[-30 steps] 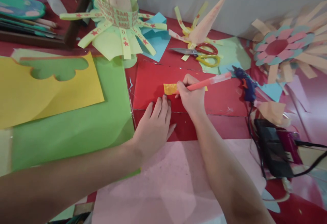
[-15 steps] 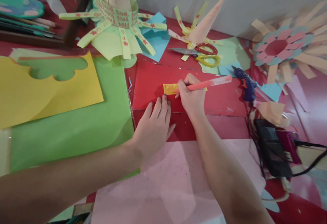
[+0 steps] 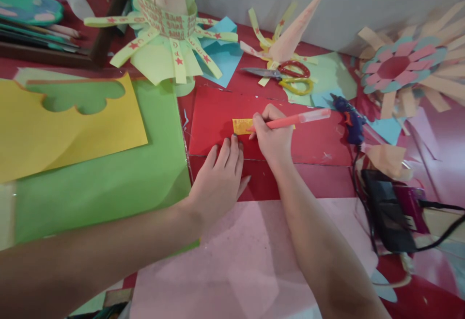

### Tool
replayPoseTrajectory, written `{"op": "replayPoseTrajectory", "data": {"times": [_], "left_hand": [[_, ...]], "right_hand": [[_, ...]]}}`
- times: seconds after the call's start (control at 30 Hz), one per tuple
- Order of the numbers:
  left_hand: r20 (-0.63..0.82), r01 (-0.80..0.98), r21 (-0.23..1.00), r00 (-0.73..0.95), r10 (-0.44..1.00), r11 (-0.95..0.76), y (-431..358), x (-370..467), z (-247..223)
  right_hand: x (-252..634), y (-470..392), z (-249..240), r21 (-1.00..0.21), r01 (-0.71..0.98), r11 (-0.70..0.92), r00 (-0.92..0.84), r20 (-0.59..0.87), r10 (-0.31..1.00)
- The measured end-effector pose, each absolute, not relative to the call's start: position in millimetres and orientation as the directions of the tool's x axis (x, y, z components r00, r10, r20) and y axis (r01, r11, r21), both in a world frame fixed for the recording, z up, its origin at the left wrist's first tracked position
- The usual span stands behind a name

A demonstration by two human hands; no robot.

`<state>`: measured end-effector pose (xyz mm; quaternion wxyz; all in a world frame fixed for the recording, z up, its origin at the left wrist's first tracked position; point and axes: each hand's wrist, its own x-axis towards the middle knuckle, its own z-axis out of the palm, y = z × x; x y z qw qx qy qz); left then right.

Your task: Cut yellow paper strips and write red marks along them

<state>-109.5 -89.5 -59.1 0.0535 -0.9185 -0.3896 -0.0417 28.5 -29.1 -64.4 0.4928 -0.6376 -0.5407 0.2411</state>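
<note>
A coral-coloured pen (image 3: 296, 118) is gripped in my right hand (image 3: 274, 137), its tip at a small yellow paper strip (image 3: 241, 126). Small markings show on the strip's left part, and my fingers cover its middle. Beneath lies a red sheet (image 3: 210, 115). My left hand (image 3: 220, 176) rests flat with fingers stretched out, a fingertip at the strip's lower edge. Its palm sits near the sheet's front edge, beside a pink sheet (image 3: 232, 261).
Scissors (image 3: 279, 76) and a paper cone (image 3: 298, 30) stand behind the red sheet. Right are a glue gun (image 3: 348, 118), a black power strip (image 3: 387, 212) and a paper flower (image 3: 403, 62). Left lie yellow (image 3: 90, 139) and green sheets (image 3: 109, 198), a wooden tray (image 3: 101, 42) and a paper crown (image 3: 170, 23).
Almost nothing differs. Both hands keep their places, and the pen stays at the yellow strip; the whole view shifts very slightly.
</note>
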Motion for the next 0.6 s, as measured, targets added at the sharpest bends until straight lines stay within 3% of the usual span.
{"op": "replayPoseTrajectory", "data": {"times": [0.27, 0.37, 0.47, 0.6], "left_hand": [[0.091, 0.725, -0.025, 0.687, 0.721, -0.688, -90.1, -110.4, -57.6], [0.087, 0.731, -0.004, 0.681, 0.728, -0.683, -89.7, -110.0, -58.5], [0.106, 0.728, -0.020, 0.683, 0.723, -0.685, -89.8, -110.1, -59.3], [0.126, 0.724, -0.069, 0.689, 0.714, -0.687, -90.5, -110.6, -59.3]], "right_hand": [[28.5, -30.6, -65.2, -0.874, 0.478, 0.087, 0.309, 0.260, 0.915], [29.6, -30.9, -64.5, -0.888, 0.457, 0.053, 0.389, 0.253, 0.886], [30.3, -30.7, -63.7, -0.909, 0.414, 0.040, 0.465, 0.249, 0.849], [30.6, -30.2, -65.1, -0.911, 0.410, 0.052, 0.416, 0.237, 0.878]]}}
